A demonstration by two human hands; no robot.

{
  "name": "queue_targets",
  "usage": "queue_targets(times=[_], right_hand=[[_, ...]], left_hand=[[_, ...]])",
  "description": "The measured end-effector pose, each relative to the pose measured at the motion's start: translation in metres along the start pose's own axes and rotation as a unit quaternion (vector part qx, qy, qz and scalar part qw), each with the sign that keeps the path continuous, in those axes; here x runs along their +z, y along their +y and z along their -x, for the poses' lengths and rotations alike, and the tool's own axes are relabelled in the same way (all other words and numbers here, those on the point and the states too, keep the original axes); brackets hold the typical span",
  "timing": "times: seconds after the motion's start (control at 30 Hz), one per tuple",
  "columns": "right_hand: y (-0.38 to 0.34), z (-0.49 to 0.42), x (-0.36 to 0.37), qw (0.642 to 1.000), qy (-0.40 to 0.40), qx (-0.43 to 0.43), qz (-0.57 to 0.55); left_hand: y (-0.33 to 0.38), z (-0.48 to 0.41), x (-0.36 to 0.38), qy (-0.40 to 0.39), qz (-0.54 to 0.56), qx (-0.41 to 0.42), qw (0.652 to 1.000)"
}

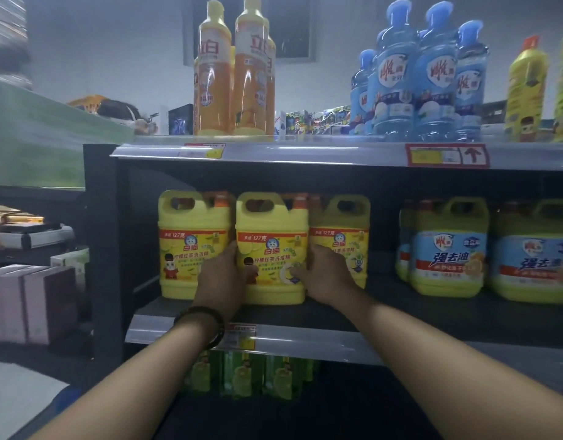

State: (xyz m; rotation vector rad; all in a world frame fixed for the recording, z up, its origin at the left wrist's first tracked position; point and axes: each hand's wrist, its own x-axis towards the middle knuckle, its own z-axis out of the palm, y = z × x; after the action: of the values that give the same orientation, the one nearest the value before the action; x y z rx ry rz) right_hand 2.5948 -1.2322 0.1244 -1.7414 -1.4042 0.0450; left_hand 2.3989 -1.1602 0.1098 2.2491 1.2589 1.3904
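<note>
A dark metal shelving unit [102, 249] fills the view, its shelves fronted by clear plastic rails [305, 152] carrying price labels [447, 155], one of them red-bordered with an arrow. Behind it is a plain pale wall [115, 58] bearing a dark framed panel [292, 27]; the light is dim and cool. To the left, a green board [35, 128] sits above lower shelves of boxes [35, 303], with pale floor [16, 398] beneath.

Orange bottles [234, 77] and blue bottles [416, 77] stand on the top shelf [305, 152]; blue-labelled jugs [448, 249] sit below.
</note>
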Motion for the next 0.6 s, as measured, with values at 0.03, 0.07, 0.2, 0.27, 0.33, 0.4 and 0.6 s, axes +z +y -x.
queue_targets(times=[0.03, 0.07, 0.2, 0.27, 0.33, 0.4, 0.6], right_hand=[[-0.001, 0.007, -0.003, 1.0, 0.002, 0.009, 0.008], [-0.002, 0.016, -0.007, 1.0, 0.012, 0.01, 0.012], [-0.001, 0.079, -0.029, 0.998, 0.046, -0.008, -0.041], [0.009, 0.119, -0.039, 0.997, 0.048, -0.022, -0.058], [0.023, 0.161, -0.044, 0.996, 0.055, -0.029, -0.057], [0.042, 0.203, -0.044, 0.995, 0.052, 0.011, -0.083], [0.148, 0.336, -0.005, 0.98, -0.056, 0.182, -0.057]], left_hand=[[0.001, 0.001, -0.001, -0.002, -0.015, -0.01, 1.0], [0.004, 0.005, -0.002, -0.001, -0.031, -0.016, 0.999], [0.02, 0.051, -0.01, 0.042, -0.061, 0.062, 0.995], [0.029, 0.091, -0.01, 0.046, -0.044, 0.111, 0.992], [0.035, 0.139, -0.005, 0.031, -0.015, 0.155, 0.987], [0.031, 0.192, 0.01, 0.005, 0.016, 0.167, 0.986], [-0.014, 0.355, 0.088, -0.278, -0.063, 0.135, 0.949]])
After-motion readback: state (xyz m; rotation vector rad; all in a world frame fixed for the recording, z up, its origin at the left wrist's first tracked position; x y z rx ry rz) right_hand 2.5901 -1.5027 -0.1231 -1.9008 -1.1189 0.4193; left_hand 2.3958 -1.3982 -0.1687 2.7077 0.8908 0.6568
